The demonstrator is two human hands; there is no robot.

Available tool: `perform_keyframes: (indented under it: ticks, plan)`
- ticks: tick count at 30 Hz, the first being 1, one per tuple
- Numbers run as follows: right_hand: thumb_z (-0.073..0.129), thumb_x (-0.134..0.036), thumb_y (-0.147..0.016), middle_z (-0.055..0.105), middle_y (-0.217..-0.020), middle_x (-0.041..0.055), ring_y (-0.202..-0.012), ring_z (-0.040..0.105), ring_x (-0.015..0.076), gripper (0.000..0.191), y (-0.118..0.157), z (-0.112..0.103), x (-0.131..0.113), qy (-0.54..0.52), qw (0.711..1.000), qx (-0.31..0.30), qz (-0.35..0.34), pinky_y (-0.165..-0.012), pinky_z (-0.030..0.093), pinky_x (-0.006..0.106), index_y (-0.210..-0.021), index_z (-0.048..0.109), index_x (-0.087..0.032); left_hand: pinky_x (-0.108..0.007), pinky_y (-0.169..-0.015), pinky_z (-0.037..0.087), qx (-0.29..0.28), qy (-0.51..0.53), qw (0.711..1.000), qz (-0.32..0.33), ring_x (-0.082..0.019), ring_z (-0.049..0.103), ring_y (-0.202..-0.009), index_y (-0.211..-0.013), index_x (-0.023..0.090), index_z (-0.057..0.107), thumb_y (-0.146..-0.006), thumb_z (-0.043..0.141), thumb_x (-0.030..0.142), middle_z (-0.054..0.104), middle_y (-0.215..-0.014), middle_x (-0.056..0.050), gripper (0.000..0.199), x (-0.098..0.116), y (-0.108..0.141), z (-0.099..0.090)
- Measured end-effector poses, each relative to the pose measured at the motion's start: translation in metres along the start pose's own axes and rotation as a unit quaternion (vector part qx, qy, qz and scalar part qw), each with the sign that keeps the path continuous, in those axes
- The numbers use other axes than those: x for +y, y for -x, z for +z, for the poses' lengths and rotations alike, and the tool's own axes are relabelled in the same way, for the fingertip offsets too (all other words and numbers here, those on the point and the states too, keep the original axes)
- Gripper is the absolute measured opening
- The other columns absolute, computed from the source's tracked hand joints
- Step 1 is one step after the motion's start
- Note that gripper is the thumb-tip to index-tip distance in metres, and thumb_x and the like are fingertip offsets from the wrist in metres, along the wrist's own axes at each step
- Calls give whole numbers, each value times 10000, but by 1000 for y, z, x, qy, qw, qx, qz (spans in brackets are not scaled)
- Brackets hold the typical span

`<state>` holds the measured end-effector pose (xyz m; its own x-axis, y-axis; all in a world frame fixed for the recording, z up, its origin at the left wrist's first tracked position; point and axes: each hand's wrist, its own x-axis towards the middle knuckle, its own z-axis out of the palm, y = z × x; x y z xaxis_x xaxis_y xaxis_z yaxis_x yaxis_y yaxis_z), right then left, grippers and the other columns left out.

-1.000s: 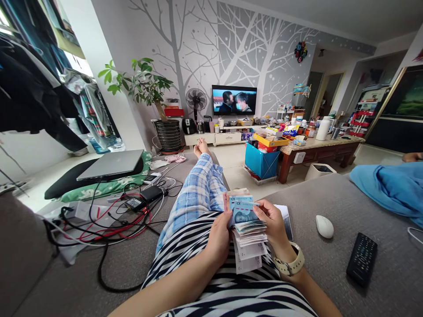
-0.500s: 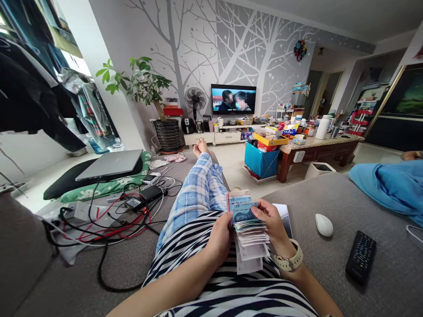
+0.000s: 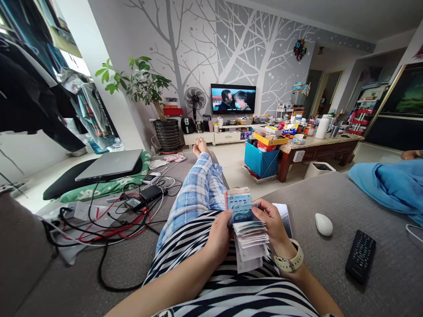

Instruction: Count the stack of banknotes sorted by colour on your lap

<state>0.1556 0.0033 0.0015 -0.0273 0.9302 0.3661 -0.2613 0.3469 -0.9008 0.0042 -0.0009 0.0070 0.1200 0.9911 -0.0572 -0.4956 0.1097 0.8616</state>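
Observation:
A stack of banknotes (image 3: 250,235) is held over my striped shirt, blue notes at the top and folded pale ends fanned out below. My left hand (image 3: 219,235) grips its left side, with the thumb against the blue notes. On the right, my right hand (image 3: 272,221) pinches the upper edge of a blue note between thumb and fingers; a watch is on that wrist. Pinkish notes show behind the blue ones at the top. The fingers behind the stack are hidden.
A white mouse (image 3: 324,225) and black remote (image 3: 361,256) lie on the sofa at right. Tangled cables (image 3: 142,220) and a laptop (image 3: 110,165) are at left. Beyond stands a cluttered table (image 3: 317,143). Another person's hand (image 3: 410,155) shows at far right.
The upper blue notes have shifted slightly to the left and show more of their printed face. Both hands have stayed nearly in place, still holding the stack.

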Motion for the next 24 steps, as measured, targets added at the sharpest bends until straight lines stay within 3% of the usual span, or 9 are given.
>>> perform_keyframes:
  ticks: [6, 14, 24]
  plan:
    - [677, -479, -837, 531, -651, -13, -592, 446, 133, 310, 1, 0, 0, 29, 999, 28, -16, -555, 362, 253, -751, 628, -185, -415, -767, 543, 39, -25, 999, 22, -365, 688, -957, -758, 189, 741, -686, 700, 290, 764, -816, -47, 131, -5, -4, -4]
    - [630, -456, -882, 466, -628, -24, -587, 397, 131, 323, 2, -3, 2, 61, 997, 31, -38, -552, 326, 254, -705, 613, -186, -411, -755, 551, 43, -23, 999, 20, -375, 686, -985, -732, 191, 729, -710, 684, 297, 758, -789, -23, 116, -8, -6, -7]
    - [628, -445, -896, 512, -652, -14, -610, 439, 139, 302, 4, -4, 3, 52, 997, 32, -44, -576, 356, 254, -742, 630, -186, -357, -805, 524, 3, 2, 1000, 8, -281, 682, -908, -809, 164, 756, -711, 699, 342, 769, -852, -67, 211, -3, -3, -3]
